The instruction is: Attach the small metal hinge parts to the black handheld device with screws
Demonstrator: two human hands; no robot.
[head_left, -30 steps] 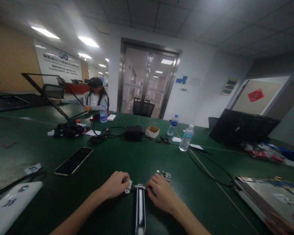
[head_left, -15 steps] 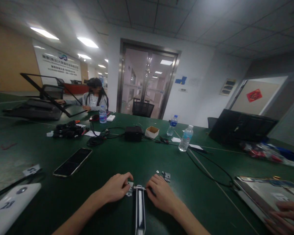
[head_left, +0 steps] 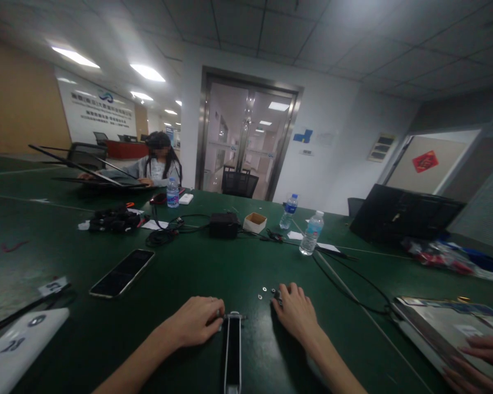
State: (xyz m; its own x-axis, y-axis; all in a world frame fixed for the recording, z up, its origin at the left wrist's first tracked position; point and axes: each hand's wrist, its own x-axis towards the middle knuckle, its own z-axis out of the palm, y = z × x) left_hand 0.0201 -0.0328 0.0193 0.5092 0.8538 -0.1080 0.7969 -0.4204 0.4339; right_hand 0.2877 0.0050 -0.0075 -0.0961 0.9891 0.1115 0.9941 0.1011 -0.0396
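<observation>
A long, narrow metal bar (head_left: 233,350) lies on the green table in front of me, a thin pin crossing its far end. Beside that end, my left hand (head_left: 200,320) is closed, its fingers curled on a small metal bracket that they mostly hide. My right hand (head_left: 296,312) reaches to the right of the bar, palm down. Its thumb and fingers close on another small metal bracket (head_left: 278,296), largely covered by them. Three small washers lie just left of these fingertips, one washer (head_left: 260,297) nearer me than the rest.
A phone (head_left: 122,273) and a white device marked 28 (head_left: 22,347) lie left. Farther back are cables, a black box (head_left: 224,225), a small carton (head_left: 254,222) and water bottles (head_left: 311,234). Another person's hand (head_left: 482,355) rests on a panel at right. Someone across the table handles a black frame (head_left: 107,178).
My right hand has left the bar's end and moved right onto the loose bracket. A third washer now shows on the table. The person across has lowered the black frame.
</observation>
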